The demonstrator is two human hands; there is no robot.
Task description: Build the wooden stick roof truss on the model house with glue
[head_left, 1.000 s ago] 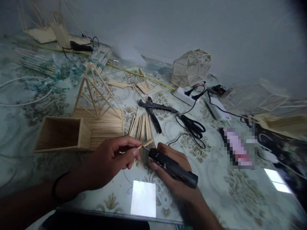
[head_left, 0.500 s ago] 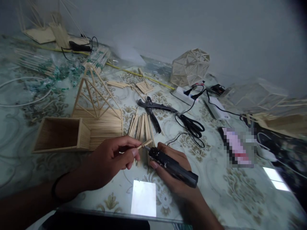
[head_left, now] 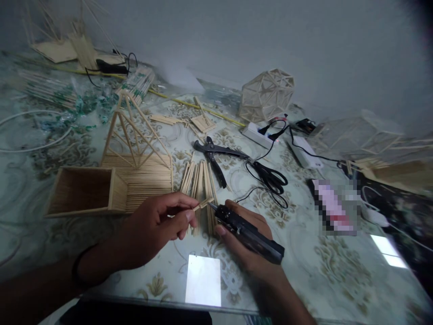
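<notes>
Between the thumb and fingers of my left hand [head_left: 162, 223] is a short wooden stick [head_left: 203, 204], its free end pointing right. It looks like more than one thin piece laid together. My right hand [head_left: 248, 234] is wrapped round a black hot glue gun [head_left: 250, 232] with pale specks on its body. The thin metal nozzle is at the stick's end; whether it touches, I cannot tell. Under both hands lies a loose bundle of wooden sticks [head_left: 199, 178]. Left of it is a stick panel [head_left: 149, 180] bearing a triangular stick frame [head_left: 130, 131], beside an open wooden box [head_left: 86, 189].
Black-handled cutters [head_left: 216, 153] and a coiled black cable [head_left: 270, 178] lie beyond my right hand. A white power strip [head_left: 260, 135] stands before a stick polyhedron [head_left: 267, 95]. A blurred-out phone-like object [head_left: 333, 207] is at the right; packaged sticks [head_left: 137, 83] lie back left.
My right hand has drawn the glue gun slightly to the right, so its nozzle is nearer the stick's free end. My left hand and the stick have barely moved.
</notes>
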